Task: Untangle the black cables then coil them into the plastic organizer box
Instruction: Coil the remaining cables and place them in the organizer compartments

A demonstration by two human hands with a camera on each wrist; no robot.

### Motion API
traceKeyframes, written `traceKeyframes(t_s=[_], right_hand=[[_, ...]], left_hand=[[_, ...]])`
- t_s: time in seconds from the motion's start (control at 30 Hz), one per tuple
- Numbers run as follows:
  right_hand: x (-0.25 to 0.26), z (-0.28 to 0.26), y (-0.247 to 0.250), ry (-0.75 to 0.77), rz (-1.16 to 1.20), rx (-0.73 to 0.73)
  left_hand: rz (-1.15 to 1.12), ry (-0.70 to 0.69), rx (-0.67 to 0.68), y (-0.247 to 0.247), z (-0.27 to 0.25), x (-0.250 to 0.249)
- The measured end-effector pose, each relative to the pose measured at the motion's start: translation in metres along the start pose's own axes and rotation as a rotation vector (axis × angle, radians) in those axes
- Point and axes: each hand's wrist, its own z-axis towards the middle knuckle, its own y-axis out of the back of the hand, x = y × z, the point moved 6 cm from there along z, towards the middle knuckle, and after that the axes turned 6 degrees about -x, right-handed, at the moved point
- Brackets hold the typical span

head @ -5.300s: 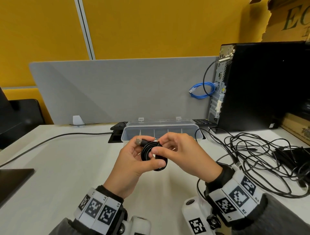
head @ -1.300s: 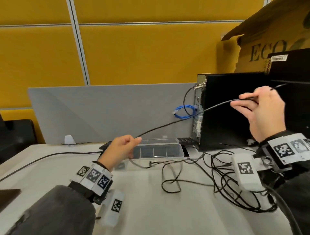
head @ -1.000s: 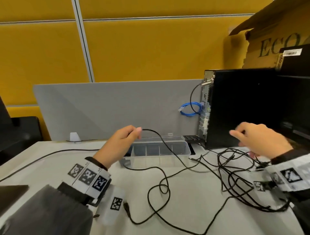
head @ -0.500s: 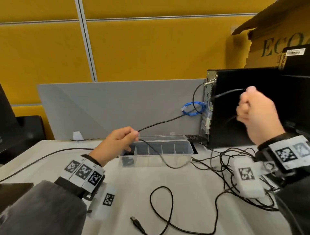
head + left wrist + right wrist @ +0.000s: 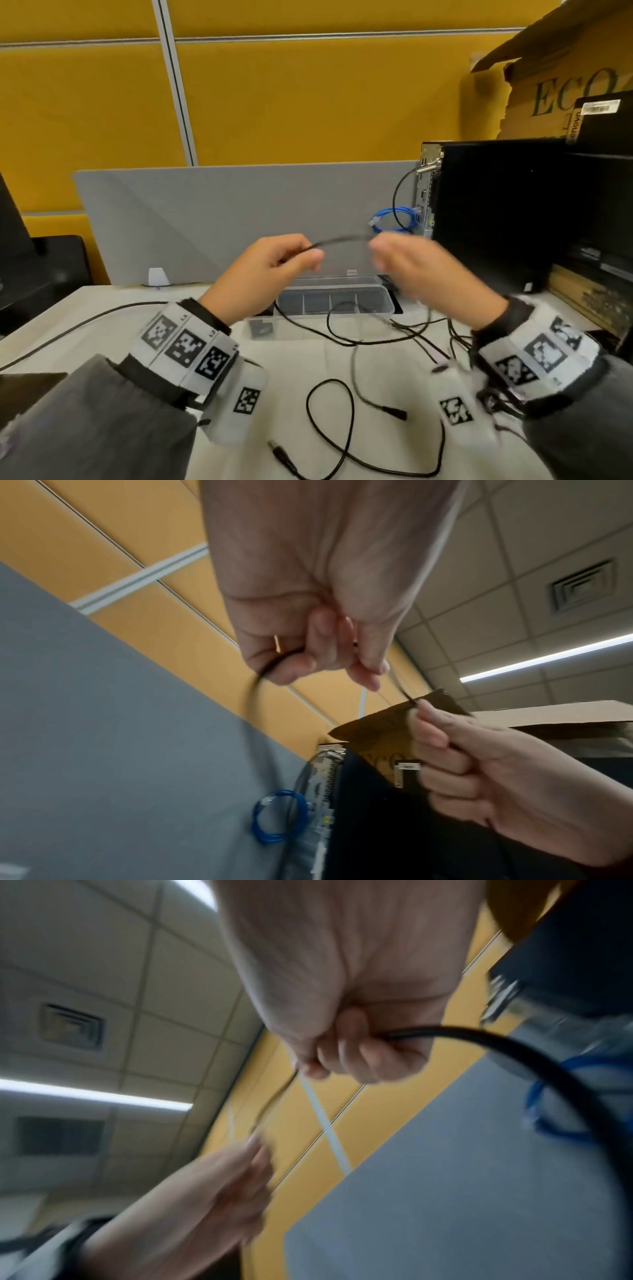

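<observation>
I'm pinching a black cable in my left hand, right hand gripping it too, short span held above the box. Rest is trailing loose on the white desk; tangle at right is waiting. Box contents: can't tell. Nothing's coiling yet. Grey divider and PC tower are sitting behind.
</observation>
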Motion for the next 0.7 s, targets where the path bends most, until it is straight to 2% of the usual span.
traceKeyframes(t_s=[0.1,0.17,0.23,0.27,0.33,0.4,0.47,0.5,0.57,0.63,0.7], right_hand=[[-0.055,0.005,0.071,-0.192,0.079,-0.496],[-0.065,-0.004,0.097,-0.166,-0.052,-0.642],[-0.052,-0.01,0.093,-0.128,-0.255,-0.61],[-0.036,-0.012,0.082,-0.095,-0.452,-0.57],[0.004,-0.013,0.042,0.059,-0.733,-0.432],[0.025,-0.014,-0.012,0.132,-0.689,-0.136],[0.028,-0.017,-0.05,0.123,-0.441,0.104],[0.022,-0.017,-0.058,0.091,-0.27,0.158],[0.0,-0.012,-0.05,0.049,-0.117,0.098],[-0.031,-0.004,-0.02,-0.003,-0.133,-0.141],[-0.061,-0.002,0.01,-0.051,-0.11,-0.373]], left_hand=[[0.001,0.12,-0.095,0.018,-0.002,0.031],[0.023,0.158,-0.112,0.02,-0.004,0.043],[0.053,0.147,-0.103,0.014,-0.004,0.042],[0.072,0.125,-0.09,0.009,-0.003,0.039],[0.095,0.057,-0.04,-0.005,-0.001,0.027],[0.093,0.004,0.008,-0.019,0.0,0.016],[0.076,-0.008,0.025,-0.025,-0.001,0.012],[0.072,0.003,0.023,-0.024,-0.003,0.013],[0.101,0.059,-0.003,-0.014,-0.008,0.023],[0.093,0.162,-0.028,0.002,-0.016,0.043],[-0.101,0.25,0.0,0.011,-0.024,0.054]])
